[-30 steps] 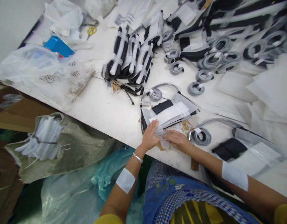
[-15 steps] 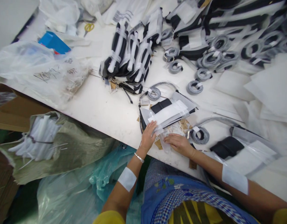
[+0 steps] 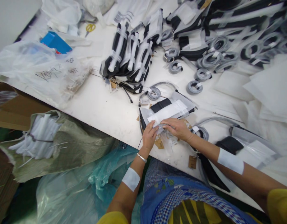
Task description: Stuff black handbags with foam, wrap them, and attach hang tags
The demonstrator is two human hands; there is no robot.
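Note:
My left hand (image 3: 149, 136) and my right hand (image 3: 179, 128) meet at the near edge of the white table (image 3: 106, 109). Both pinch the near end of a clear plastic packet (image 3: 170, 112) with a white insert, which lies on a flat black piece (image 3: 160, 105). Brown paper tags (image 3: 159, 143) on strings lie under and beside my hands. A coiled grey strap (image 3: 201, 132) sits just right of my right wrist.
Banded black-and-white bundles (image 3: 131, 56) lie at the table's middle back. Several grey coils (image 3: 194, 87) spread to the right, white sheets (image 3: 269, 84) far right. A clear bag (image 3: 40, 71), blue box (image 3: 55, 42) and yellow scissors (image 3: 90, 28) are left. Sacks (image 3: 64, 146) stand below the table edge.
My right hand has lifted off the tags and moved up and left onto the packet's end, beside my left hand. The left hand's fingers have curled onto the packet.

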